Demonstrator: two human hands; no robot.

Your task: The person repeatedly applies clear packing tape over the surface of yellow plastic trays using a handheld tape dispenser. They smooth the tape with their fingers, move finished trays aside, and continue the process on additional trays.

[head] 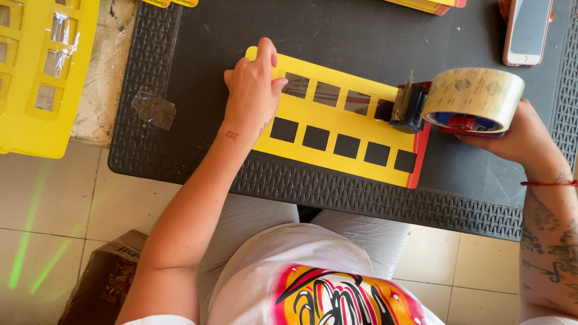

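Note:
A yellow card (337, 123) with two rows of square cut-outs and a red right edge lies flat on a black table (337, 36). My left hand (253, 90) presses down on the card's left end, fingers together. My right hand (521, 135) grips a tape dispenser (463, 99) loaded with a roll of clear tape, its blue cutter end resting on the card's upper right corner. A strip of clear tape seems to run along the card's top row of holes.
A stack of yellow cut-out cards (42, 72) sits at the left on plastic wrap. A crumpled bit of tape (153, 107) lies on the table's left side. A phone (528, 30) rests at the top right. A brown cardboard box (102, 280) stands on the tiled floor.

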